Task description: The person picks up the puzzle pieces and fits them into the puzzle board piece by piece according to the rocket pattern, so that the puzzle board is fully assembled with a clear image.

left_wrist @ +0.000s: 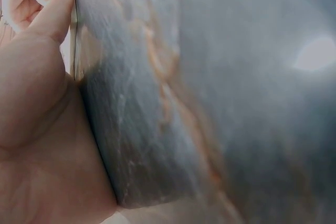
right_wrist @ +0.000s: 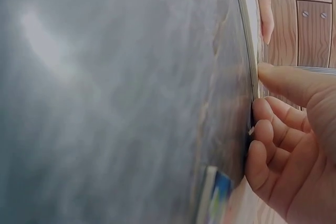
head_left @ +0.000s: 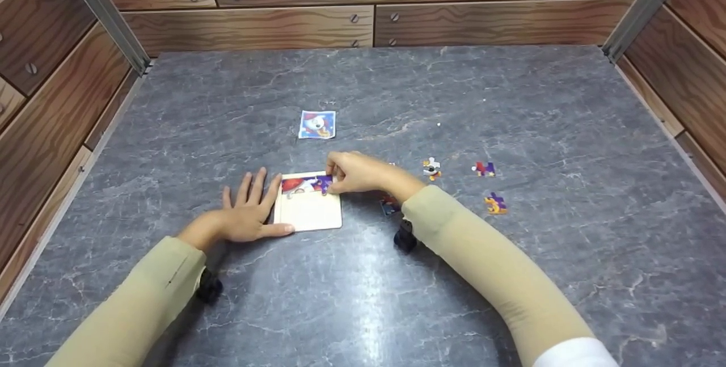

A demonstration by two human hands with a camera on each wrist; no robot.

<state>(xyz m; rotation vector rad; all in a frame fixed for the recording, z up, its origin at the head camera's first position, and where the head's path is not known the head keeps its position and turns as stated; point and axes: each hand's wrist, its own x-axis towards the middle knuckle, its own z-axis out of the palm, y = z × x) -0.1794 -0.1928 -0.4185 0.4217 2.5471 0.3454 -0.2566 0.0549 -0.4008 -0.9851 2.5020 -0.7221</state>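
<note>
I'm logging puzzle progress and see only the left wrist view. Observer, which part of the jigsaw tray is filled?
Observer: Joined jigsaw pieces fill a strip at the far side of the jigsaw tray.
Operator: Are any pieces off it?
Observer: Yes, a red-and-purple jigsaw piece lies on the table, to the right of the jigsaw tray.
Operator: Anything farther away?
Observer: A small printed picture lies beyond the jigsaw tray.
</note>
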